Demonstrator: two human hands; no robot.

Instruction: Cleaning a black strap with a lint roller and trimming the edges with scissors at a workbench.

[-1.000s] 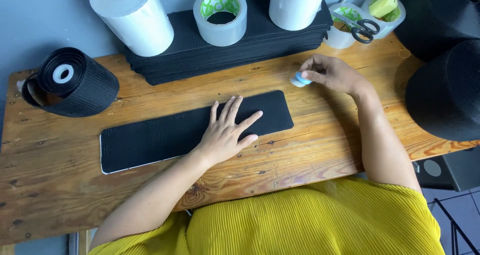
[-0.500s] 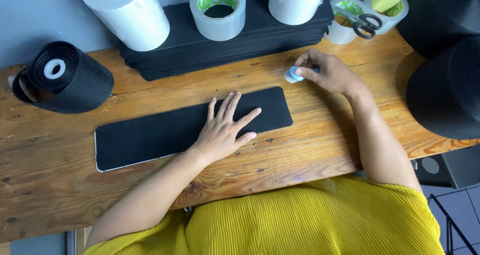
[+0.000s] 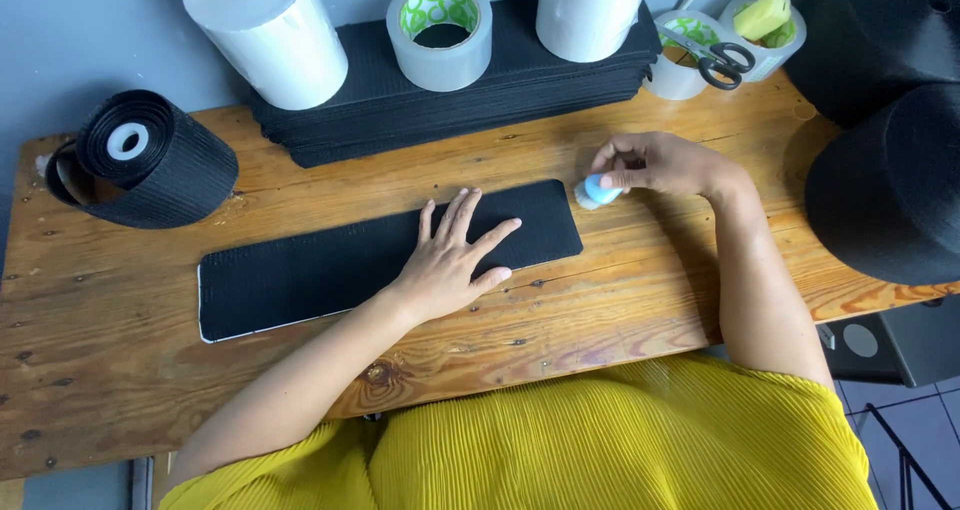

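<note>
A long black fabric strip (image 3: 310, 270) with rounded corners lies flat across the wooden table (image 3: 120, 390). My left hand (image 3: 455, 255) presses flat on its right part, fingers spread. My right hand (image 3: 655, 165) grips a small light-blue and white object (image 3: 597, 191), its tip touching the table just beside the strip's right end.
A stack of black strips (image 3: 460, 105) at the back carries two white rolls (image 3: 270, 35) (image 3: 590, 10) and a clear tape roll (image 3: 440, 30). A black webbing roll (image 3: 140, 160) lies left. Cups with scissors (image 3: 725, 60) stand back right, large black rolls (image 3: 890, 185) at right.
My right hand has carried the blue object slightly left and down towards the strip's right end. My left hand stays pressed on the strip.
</note>
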